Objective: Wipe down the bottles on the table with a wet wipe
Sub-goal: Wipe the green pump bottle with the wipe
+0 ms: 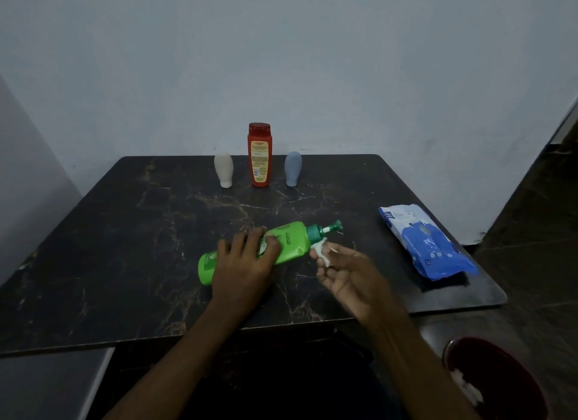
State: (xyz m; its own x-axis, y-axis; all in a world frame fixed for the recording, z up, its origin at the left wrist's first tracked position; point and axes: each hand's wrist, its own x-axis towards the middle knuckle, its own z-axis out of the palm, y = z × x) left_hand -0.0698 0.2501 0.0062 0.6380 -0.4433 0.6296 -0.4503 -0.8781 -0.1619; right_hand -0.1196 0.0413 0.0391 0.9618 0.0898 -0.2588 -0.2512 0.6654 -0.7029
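Forearms [175, 357] are seen coming in from 6 o'clock, and the action is at the middle of the table [125, 231]. The left hand [242, 260] is laid over the green pump bottle [291, 241], fingers curled across its body, so the bottle is pinned on its side with the pump pointing to 2 o'clock. The right hand [350, 272] is held just off the bottle's shoulder at 3 o'clock, a scrunched wet wipe [322, 252] pinched at its fingertips and touching the collar below the pump.

The neck looks to be the part being cleaned. For a good result, the wipe should be wrapped round the collar and drawn along the pump stem, while the bottle is rolled under the left palm so every side is reached. Pressure on the pump head is best avoided, or liquid may be squeezed out.

Further out, at 12 o'clock, a white bottle [224, 170], a red bottle [259, 156] and a grey-blue bottle [293, 169] are lined up upright. A blue wipe pack [425, 244] is lying at 3 o'clock, and a dark red bin [500, 382] is glimpsed off the table at 5 o'clock.
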